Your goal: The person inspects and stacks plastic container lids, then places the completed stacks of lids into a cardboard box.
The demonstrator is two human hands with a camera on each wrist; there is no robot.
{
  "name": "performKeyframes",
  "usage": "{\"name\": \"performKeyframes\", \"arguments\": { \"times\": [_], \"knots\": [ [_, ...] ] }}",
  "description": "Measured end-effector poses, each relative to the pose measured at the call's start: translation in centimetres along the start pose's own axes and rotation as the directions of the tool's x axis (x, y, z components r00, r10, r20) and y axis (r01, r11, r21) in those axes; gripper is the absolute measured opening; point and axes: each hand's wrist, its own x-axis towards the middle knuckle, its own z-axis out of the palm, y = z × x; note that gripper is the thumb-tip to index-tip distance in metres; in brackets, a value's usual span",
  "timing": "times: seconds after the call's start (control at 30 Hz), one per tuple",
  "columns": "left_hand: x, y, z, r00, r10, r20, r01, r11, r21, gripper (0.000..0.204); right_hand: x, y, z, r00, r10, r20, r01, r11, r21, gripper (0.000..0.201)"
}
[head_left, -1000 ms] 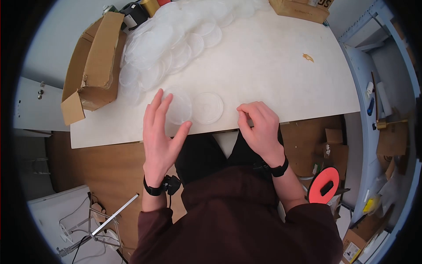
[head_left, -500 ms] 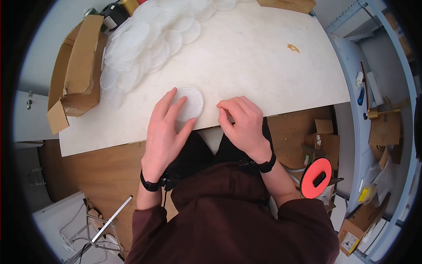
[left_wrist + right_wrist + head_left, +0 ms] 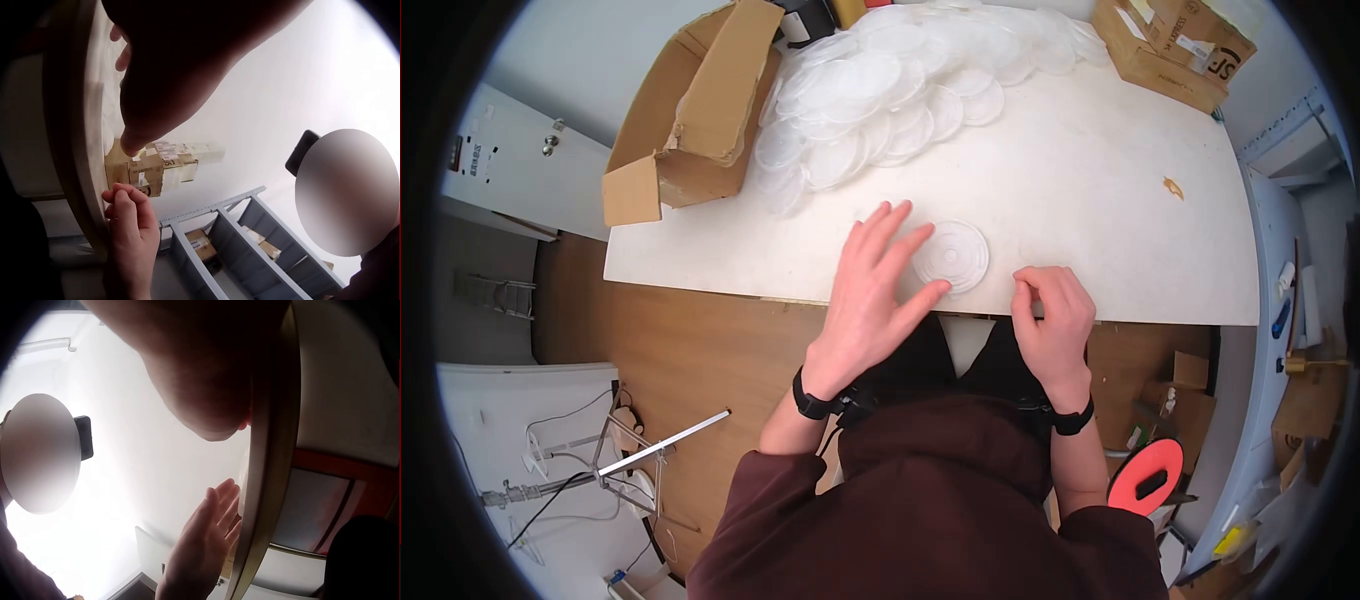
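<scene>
A round, clear plastic lid (image 3: 955, 257) with ringed ridges lies flat near the table's front edge in the head view. My left hand (image 3: 872, 290) is spread at its left side, thumb and index tips right at the rim and the other fingers pointing away over the table. Nothing shows in its grasp. To the right of the lid, apart from it, my right hand (image 3: 1057, 318) sits at the table edge with fingers curled and thumb against the index finger. In the left wrist view that right hand (image 3: 132, 228) also appears curled, with no object showing.
A large heap of similar clear lids (image 3: 900, 90) covers the back left of the white table (image 3: 1100, 200). Beside it stands an opened cardboard box (image 3: 710, 130); another carton (image 3: 1175, 50) is at the back right. A small brown scrap (image 3: 1173, 188) lies on the right.
Two lids lay side by side a second ago; the left one has moved right onto the other, and they now look like one disc. The right hand keeps its pose. The head view has shifted.
</scene>
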Motion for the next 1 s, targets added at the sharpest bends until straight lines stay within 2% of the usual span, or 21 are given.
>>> {"name": "performKeyframes", "arguments": {
  "times": [0.07, 0.13, 0.17, 0.23, 0.37, 0.43, 0.6, 0.67, 0.77, 0.83, 1.0],
  "knots": [
    [-0.1, -2.8, -1.1, 0.956, -0.087, -0.28, 0.102, 0.994, 0.039, 0.052, 0.0, 0.1, -0.1, 1.0, 0.01, 0.013, -0.01, 1.0, 0.009, 0.012],
    [-0.2, -5.6, -2.9, 0.895, -0.157, -0.418, 0.251, 0.951, 0.181, 0.042, -0.1, 0.1, 0.0, 1.0, -0.004, -0.001, 0.004, 1.0, 0.006, 0.011],
    [-0.4, -7.0, -3.6, 0.893, -0.157, -0.421, 0.253, 0.95, 0.182, 0.042, 0.0, 0.2, 0.0, 1.0, -0.007, 0.0, 0.007, 1.0, 0.008, 0.011],
    [-1.0, -9.7, -4.0, 0.858, -0.287, -0.427, 0.405, 0.888, 0.218, 0.034, -0.1, 0.2, 0.0, 1.0, -0.012, -0.011, 0.012, 1.0, 0.003, 0.011],
    [-1.7, -11.6, -4.1, 0.854, -0.316, -0.413, 0.435, 0.869, 0.235, 0.026, 0.0, 0.0, 0.1, 1.0, -0.005, -0.008, 0.005, 1.0, -0.003, 0.011],
    [-1.5, -11.9, -4.1, 0.828, -0.35, -0.439, 0.441, 0.889, 0.124, 0.02, -0.1, 0.1, 0.1, 1.0, -0.002, -0.01, 0.002, 1.0, -0.007, 0.011],
    [-1.8, -11.9, -4.8, 0.839, -0.347, -0.42, 0.43, 0.895, 0.118, 0.013, -0.1, 0.0, 0.0, 1.0, -0.008, -0.007, 0.007, 1.0, -0.01, 0.011],
    [-2.8, -11.1, -5.1, 0.853, -0.325, -0.407, 0.409, 0.902, 0.137, 0.012, 0.0, 0.0, 0.1, 1.0, -0.005, -0.007, 0.005, 1.0, -0.009, 0.011],
    [-4.7, -7.7, -5.4, 0.859, -0.359, -0.366, 0.409, 0.91, 0.065, 0.009, -0.1, 0.2, 0.1, 1.0, -0.003, -0.017, 0.003, 1.0, -0.008, 0.011],
    [-5.9, -5.7, -5.0, 0.851, -0.389, -0.354, 0.377, 0.92, -0.106, 0.007, 0.0, 0.1, 0.1, 1.0, -0.009, -0.015, 0.009, 1.0, 0.002, 0.011],
    [-4.9, 0.1, -3.3, 0.901, -0.302, -0.311, 0.251, 0.949, -0.193, 0.009, 0.0, 0.2, 0.0, 0.999, -0.033, -0.027, 0.033, 0.999, -0.016, 0.01]
  ]
}}
